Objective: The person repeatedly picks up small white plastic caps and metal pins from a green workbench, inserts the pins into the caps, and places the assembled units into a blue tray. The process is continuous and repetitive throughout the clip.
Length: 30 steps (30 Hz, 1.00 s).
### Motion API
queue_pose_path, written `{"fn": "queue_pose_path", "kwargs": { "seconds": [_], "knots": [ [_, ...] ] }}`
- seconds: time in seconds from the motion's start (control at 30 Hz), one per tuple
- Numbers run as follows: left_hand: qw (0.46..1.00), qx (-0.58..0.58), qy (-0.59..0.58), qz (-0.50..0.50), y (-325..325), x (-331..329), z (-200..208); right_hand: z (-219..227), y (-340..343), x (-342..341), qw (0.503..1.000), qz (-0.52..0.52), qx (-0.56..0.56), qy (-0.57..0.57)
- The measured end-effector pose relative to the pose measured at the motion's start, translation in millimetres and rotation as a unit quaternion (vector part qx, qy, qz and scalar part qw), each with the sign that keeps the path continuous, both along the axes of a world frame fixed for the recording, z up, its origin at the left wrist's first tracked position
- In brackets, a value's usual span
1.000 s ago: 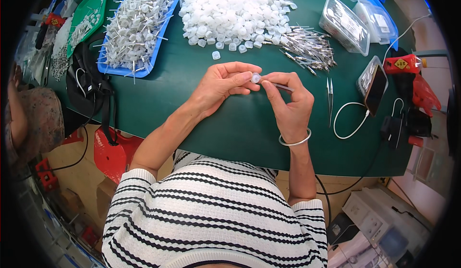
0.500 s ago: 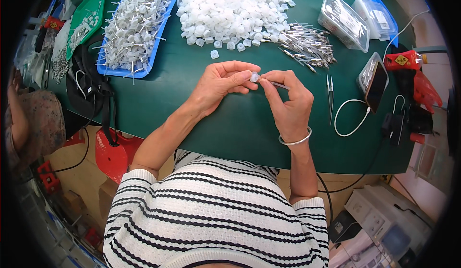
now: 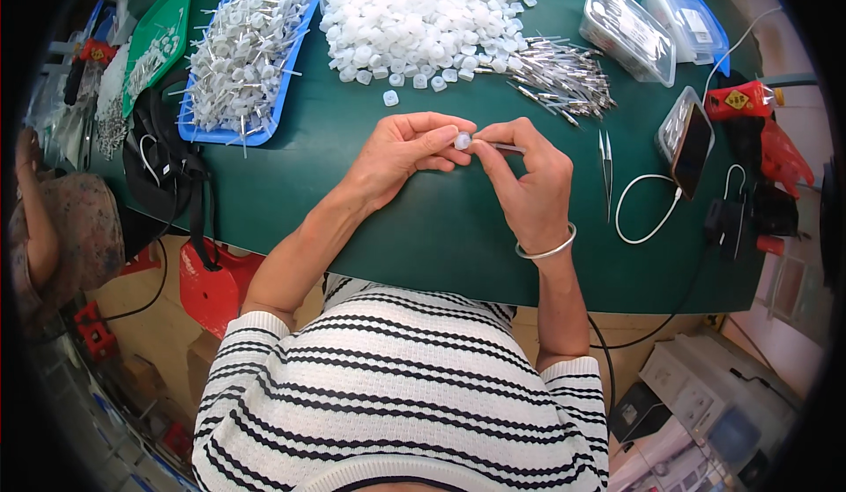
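A person in a white, textured knit top (image 3: 397,377) with wavy black stripes works at a smooth green table (image 3: 423,227). At the centre of the clock, the left hand (image 3: 398,155) pinches a small, rounded, translucent piece (image 3: 463,141) between its fingertips, while the right hand (image 3: 536,183) grips a slender rod (image 3: 509,147) between thumb and forefinger; the fingers hide whether rod and piece join. At 12 o'clock spreads a heap of frosted, blocky pieces (image 3: 423,25). At 2 o'clock, thin, shiny metallic rods (image 3: 564,78) lie in a loose fan. At 10 o'clock, a blue tray (image 3: 289,95) brims with whitish parts bristling with stems. At 3 o'clock lie slim, pointed tweezers (image 3: 606,175), a glossy dark phone (image 3: 693,152) farther out.
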<state>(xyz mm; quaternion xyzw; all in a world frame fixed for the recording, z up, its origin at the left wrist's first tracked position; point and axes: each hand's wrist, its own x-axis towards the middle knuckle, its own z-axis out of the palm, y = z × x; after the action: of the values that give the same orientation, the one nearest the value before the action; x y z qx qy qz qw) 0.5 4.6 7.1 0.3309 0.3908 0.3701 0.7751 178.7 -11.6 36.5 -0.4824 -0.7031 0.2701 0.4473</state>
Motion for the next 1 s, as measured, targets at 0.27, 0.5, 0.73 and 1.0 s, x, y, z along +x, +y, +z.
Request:
{"fn": "queue_pose_path", "kwargs": {
  "seconds": [0.27,0.5,0.73,1.0],
  "knots": [
    [1.000,-0.004,0.002,-0.016,0.6,0.1,-1.0,2.2,1.6,3.8,1.000,0.007,-0.012,-0.004],
    [1.000,-0.015,-0.006,-0.014,0.8,0.9,-1.4,1.3,3.6,6.0,1.000,0.018,-0.011,-0.019],
    [1.000,0.004,0.013,-0.003,-0.5,2.8,-0.8,2.2,4.2,7.6,0.999,0.024,-0.011,-0.035],
    [1.000,0.012,0.021,0.003,-0.1,2.4,-4.2,2.9,4.0,7.8,0.996,0.029,0.024,-0.075]
  ]
}}
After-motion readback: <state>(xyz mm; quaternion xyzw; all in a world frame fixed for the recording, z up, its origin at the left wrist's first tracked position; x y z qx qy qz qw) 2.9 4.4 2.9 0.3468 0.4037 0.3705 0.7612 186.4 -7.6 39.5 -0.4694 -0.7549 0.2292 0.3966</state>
